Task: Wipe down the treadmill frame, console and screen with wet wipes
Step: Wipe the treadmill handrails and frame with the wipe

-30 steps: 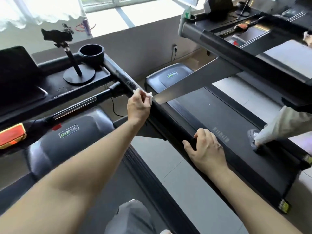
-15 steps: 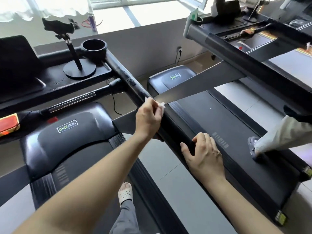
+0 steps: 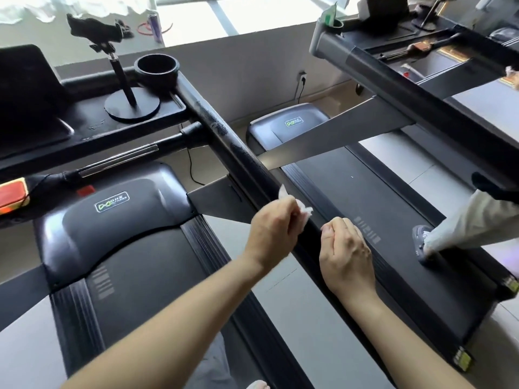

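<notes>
The black side handrail (image 3: 213,127) of the treadmill runs diagonally from the console tray (image 3: 84,122) down toward me. My left hand (image 3: 269,234) grips a crumpled white wet wipe (image 3: 304,211) against the inner side of the rail, about halfway along it. Beside the rail's right side, my right hand (image 3: 346,251) hovers with loosely curled fingers and holds nothing. The dark screen (image 3: 25,88) stands at the far left of the console. Above the wipe, the rail shows wet streaks.
A phone stand (image 3: 123,82) and a cup holder (image 3: 156,67) sit on the console tray. The motor cover (image 3: 112,206) and belt lie below my left arm. Another person's leg and shoe (image 3: 421,242) stand on the neighbouring treadmill (image 3: 351,186) at right.
My left hand slid the wipe down the handrail toward me. My right hand lifted off the rail and curled its fingers.
</notes>
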